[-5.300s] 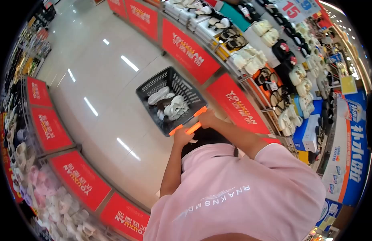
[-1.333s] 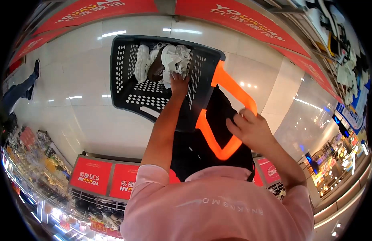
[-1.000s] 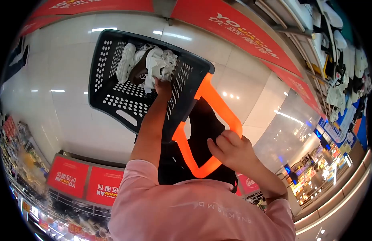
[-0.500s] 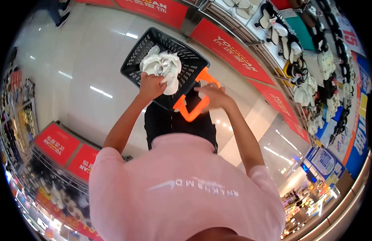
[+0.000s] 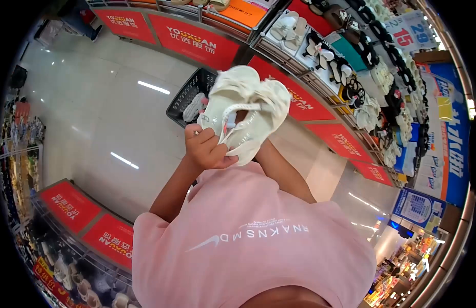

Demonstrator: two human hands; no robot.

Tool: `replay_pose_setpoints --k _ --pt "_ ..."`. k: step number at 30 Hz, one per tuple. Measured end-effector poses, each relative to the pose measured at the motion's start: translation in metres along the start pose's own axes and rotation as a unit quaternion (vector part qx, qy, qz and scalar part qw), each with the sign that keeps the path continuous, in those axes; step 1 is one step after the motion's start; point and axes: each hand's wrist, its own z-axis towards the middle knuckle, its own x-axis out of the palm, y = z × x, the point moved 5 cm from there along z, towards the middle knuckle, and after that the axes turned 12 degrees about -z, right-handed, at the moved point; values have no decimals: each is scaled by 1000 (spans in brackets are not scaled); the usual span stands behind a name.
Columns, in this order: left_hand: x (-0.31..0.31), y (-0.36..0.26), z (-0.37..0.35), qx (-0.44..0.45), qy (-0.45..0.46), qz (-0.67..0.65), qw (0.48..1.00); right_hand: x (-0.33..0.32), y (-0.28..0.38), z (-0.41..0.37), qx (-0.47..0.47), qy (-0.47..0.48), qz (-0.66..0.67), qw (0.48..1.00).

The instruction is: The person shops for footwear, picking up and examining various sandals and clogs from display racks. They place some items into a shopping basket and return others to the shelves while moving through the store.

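A pair of white sandals (image 5: 256, 115), soles turned away and bows at the toes, is lifted up before my chest. My left hand (image 5: 207, 148) has its fingers closed around the heel end of the pair. Behind the sandals, my right forearm (image 5: 281, 172) reaches up, and the hand itself is hidden by them. Beyond is a black plastic shopping basket (image 5: 182, 93), partly covered by the sandals in this view. A crumpled-looking whitish item (image 5: 193, 109) lies inside it.
Shoe racks with red sign panels (image 5: 194, 41) run along the front and right, holding rows of sandals (image 5: 328, 51). Another red-panelled rack (image 5: 68, 203) stands at left. A person's legs (image 5: 86, 25) show at the far left on the tiled floor (image 5: 115, 102).
The white sandals have been raised out of the basket toward me, held in my left hand. My right hand has left the orange handle area and gone behind the sandals. The view has shifted.
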Motion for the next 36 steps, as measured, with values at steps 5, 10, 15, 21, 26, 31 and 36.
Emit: replay_pose_setpoints --k 5,10,15,21,26,31,36 --pt "-33 -2 -27 -26 -55 61 996 39 -24 6 12 14 -35 999" --pt "-55 -2 -41 -108 -131 67 983 49 -36 17 25 -13 -80 996" --pt "-72 14 -53 -203 -177 22 963 46 -52 24 -30 -22 -254 966" --pt "-76 10 -56 -203 -127 -13 971 49 -56 10 -61 -31 -205 976" --pt "-60 -4 -47 -199 -78 -53 976 50 -42 -18 -57 16 -112 992" --pt "-38 -13 -18 -321 34 -163 932 35 -25 -55 -44 3 -63 997" --pt "0 -14 -11 -430 95 -280 853 25 8 -88 -79 -6 -162 984"
